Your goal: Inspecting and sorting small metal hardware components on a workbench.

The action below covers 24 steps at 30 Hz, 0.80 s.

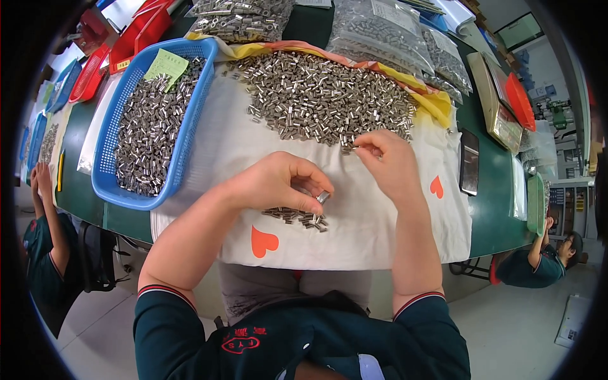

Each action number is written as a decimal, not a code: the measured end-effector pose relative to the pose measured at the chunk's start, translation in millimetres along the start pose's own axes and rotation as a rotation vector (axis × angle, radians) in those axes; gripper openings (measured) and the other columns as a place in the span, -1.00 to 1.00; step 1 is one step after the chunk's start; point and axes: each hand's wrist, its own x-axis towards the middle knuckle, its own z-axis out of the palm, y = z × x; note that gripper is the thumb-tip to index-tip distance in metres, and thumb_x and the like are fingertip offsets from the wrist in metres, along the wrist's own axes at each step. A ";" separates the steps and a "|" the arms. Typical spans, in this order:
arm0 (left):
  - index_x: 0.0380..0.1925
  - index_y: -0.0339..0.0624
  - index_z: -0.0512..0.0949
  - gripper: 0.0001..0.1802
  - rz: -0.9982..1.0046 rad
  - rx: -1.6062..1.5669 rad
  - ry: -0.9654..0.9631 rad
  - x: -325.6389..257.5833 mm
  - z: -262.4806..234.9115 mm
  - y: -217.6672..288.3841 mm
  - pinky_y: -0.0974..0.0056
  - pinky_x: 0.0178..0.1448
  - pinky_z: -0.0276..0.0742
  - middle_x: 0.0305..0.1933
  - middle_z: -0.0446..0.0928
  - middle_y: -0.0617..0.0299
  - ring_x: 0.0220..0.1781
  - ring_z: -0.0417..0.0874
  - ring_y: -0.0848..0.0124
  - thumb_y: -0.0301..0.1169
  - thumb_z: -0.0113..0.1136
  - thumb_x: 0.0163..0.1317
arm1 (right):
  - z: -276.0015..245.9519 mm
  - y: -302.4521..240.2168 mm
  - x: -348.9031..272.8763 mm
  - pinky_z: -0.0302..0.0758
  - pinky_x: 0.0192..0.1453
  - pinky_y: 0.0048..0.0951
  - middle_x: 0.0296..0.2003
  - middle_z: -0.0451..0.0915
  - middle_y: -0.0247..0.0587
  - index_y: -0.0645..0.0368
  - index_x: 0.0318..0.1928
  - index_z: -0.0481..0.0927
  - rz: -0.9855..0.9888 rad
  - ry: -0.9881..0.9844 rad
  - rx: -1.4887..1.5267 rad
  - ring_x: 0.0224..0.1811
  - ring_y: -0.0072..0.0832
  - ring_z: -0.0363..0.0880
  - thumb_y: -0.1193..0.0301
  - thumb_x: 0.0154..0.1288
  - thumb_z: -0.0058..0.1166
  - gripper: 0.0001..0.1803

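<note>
My left hand (278, 182) is curled over the white cloth (342, 234), its thumb and fingers closed on a short, shiny metal sleeve (323, 197). Below that hand lies a small group of similar metal sleeves (288, 215), partly covered by it. My right hand (391, 163) reaches the near edge of a large heap of metal sleeves (323, 95). Its thumb and index finger are pinched together among the pieces there; whether a sleeve is between them is too small to tell.
A blue perforated basket (104, 171) of metal sleeves with a yellow-green slip (166, 68) stands left. Bulging clear bags of metal parts (380, 31) sit behind the heap. A phone (469, 161) lies right. Co-workers sit at both sides, one at the right (538, 263).
</note>
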 end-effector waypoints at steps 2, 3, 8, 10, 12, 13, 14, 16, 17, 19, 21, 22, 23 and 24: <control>-0.25 -0.28 0.55 -0.70 -0.036 -0.001 0.047 0.8 -0.5 -0.1 0.51 -0.20 0.44 -0.40 0.54 0.33 -0.33 0.50 0.64 -0.52 0.33 -0.05 | 8.4 3.7 -0.1 0.42 -0.29 -0.39 -0.50 0.51 -0.23 0.18 -0.43 0.56 -0.085 0.014 -0.134 -0.39 -0.36 0.48 0.49 -0.05 0.13 -0.90; -0.25 -0.28 0.55 -0.70 -0.036 0.000 0.047 1.5 -1.6 -1.1 0.51 -0.20 0.44 -0.40 0.54 0.33 -0.33 0.50 0.64 -0.52 0.33 -0.05 | 10.6 3.8 -0.3 0.40 -0.24 -0.34 -0.50 0.49 -0.22 0.17 -0.44 0.56 -0.127 0.003 -0.220 -0.36 -0.32 0.47 0.48 -0.05 0.11 -0.91; -0.17 -0.29 0.49 -0.66 0.006 -0.269 0.140 6.3 -2.7 -6.3 0.48 -0.14 0.46 -0.27 0.54 0.31 -0.25 0.51 0.63 -0.63 0.25 -0.02 | 18.9 -0.6 -0.7 0.36 -0.17 -0.27 -0.52 0.46 -0.22 0.14 -0.46 0.56 -0.212 -0.058 -0.329 -0.31 -0.28 0.43 0.47 -0.06 0.12 -0.92; -0.16 -0.30 0.49 -0.65 0.012 -0.276 0.192 7.2 -3.5 -8.4 0.48 -0.14 0.47 -0.25 0.54 0.30 -0.25 0.52 0.62 -0.64 0.24 -0.02 | 18.5 -7.0 -2.2 0.41 -0.23 -0.36 -0.50 0.49 -0.25 0.17 -0.46 0.55 -0.212 -0.038 -0.362 -0.36 -0.35 0.47 0.50 -0.04 0.12 -0.93; -0.15 -0.30 0.48 -0.64 0.014 -0.285 0.248 6.5 -5.8 -12.3 0.48 -0.13 0.48 -0.24 0.54 0.29 -0.25 0.53 0.61 -0.65 0.23 -0.02 | 14.8 -20.7 -4.7 0.42 -0.27 -0.42 -0.49 0.50 -0.26 0.19 -0.46 0.54 -0.080 -0.072 -0.082 -0.39 -0.39 0.49 0.52 -0.03 0.11 -0.94; -0.13 -0.32 0.48 -0.63 0.024 -0.284 0.271 7.7 -6.1 -13.2 0.49 -0.15 0.48 -0.28 0.54 0.29 -0.27 0.53 0.61 -0.61 0.25 -0.01 | 12.2 -25.6 -6.9 0.44 -0.31 -0.47 -0.48 0.51 -0.27 0.21 -0.46 0.52 0.057 -0.101 0.191 -0.41 -0.44 0.51 0.53 -0.02 0.10 -0.95; -0.12 -0.33 0.47 -0.62 0.033 -0.284 0.295 8.3 -6.0 -13.7 0.50 -0.18 0.48 -0.32 0.53 0.29 -0.30 0.52 0.61 -0.56 0.27 0.00 | 12.8 -26.3 -8.7 0.44 -0.31 -0.47 -0.48 0.51 -0.27 0.21 -0.46 0.52 0.059 -0.103 0.190 -0.41 -0.44 0.51 0.53 -0.02 0.10 -0.95; -0.12 -0.34 0.47 -0.62 0.036 -0.281 0.287 7.9 -4.7 -12.7 0.51 -0.18 0.47 -0.32 0.53 0.29 -0.30 0.52 0.61 -0.56 0.28 -0.01 | 15.1 -27.5 -11.2 0.44 -0.36 -0.55 -0.48 0.53 -0.30 0.24 -0.45 0.50 -0.054 -0.177 0.355 -0.45 -0.52 0.53 0.54 0.01 0.08 -0.95; -0.13 -0.34 0.48 -0.62 0.040 -0.276 0.278 7.6 -4.3 -12.1 0.51 -0.18 0.47 -0.33 0.53 0.29 -0.31 0.52 0.61 -0.56 0.28 -0.01 | 15.9 -29.2 -11.7 0.44 -0.36 -0.55 -0.48 0.53 -0.30 0.24 -0.45 0.50 -0.053 -0.176 0.355 -0.45 -0.52 0.53 0.54 0.01 0.08 -0.95; -0.14 -0.35 0.48 -0.62 0.037 -0.275 0.285 7.3 -3.7 -11.5 0.52 -0.20 0.46 -0.34 0.53 0.30 -0.32 0.52 0.62 -0.55 0.29 -0.02 | 16.7 -33.1 -11.9 0.44 -0.36 -0.49 -0.52 0.51 -0.27 0.24 -0.48 0.48 -0.069 -0.115 0.291 -0.45 -0.47 0.51 0.55 -0.04 0.10 -0.93; -0.15 -0.35 0.49 -0.62 0.035 -0.273 0.293 7.6 -2.8 -11.3 0.52 -0.21 0.46 -0.35 0.53 0.30 -0.32 0.51 0.62 -0.55 0.30 -0.02 | 19.8 -31.6 -14.4 0.43 -0.37 -0.45 -0.54 0.49 -0.26 0.22 -0.50 0.48 -0.140 -0.075 0.187 -0.46 -0.43 0.49 0.56 -0.07 0.10 -0.92; -0.16 -0.34 0.50 -0.64 0.017 -0.223 0.312 7.7 -2.3 -11.6 0.52 -0.22 0.45 -0.36 0.53 0.31 -0.33 0.50 0.63 -0.54 0.30 -0.03 | 22.0 -30.4 -15.2 0.43 -0.38 -0.41 -0.55 0.48 -0.25 0.21 -0.51 0.47 -0.209 -0.035 0.083 -0.47 -0.38 0.48 0.57 -0.10 0.11 -0.91; -0.18 -0.34 0.52 -0.65 -0.001 -0.174 0.331 8.1 -1.7 -12.0 0.53 -0.24 0.45 -0.37 0.53 0.31 -0.35 0.49 0.64 -0.54 0.30 -0.04 | 24.9 -29.9 -15.2 0.43 -0.38 -0.41 -0.55 0.48 -0.25 0.21 -0.51 0.47 -0.210 -0.035 0.084 -0.47 -0.38 0.48 0.57 -0.10 0.11 -0.91; -0.18 -0.34 0.52 -0.65 -0.002 -0.173 0.331 8.7 -0.9 -12.6 0.53 -0.24 0.45 -0.37 0.53 0.31 -0.35 0.49 0.64 -0.54 0.30 -0.04 | 28.4 -29.9 -15.0 0.42 -0.38 -0.37 -0.56 0.46 -0.25 0.19 -0.54 0.46 -0.259 0.021 0.012 -0.47 -0.34 0.46 0.57 -0.13 0.11 -0.90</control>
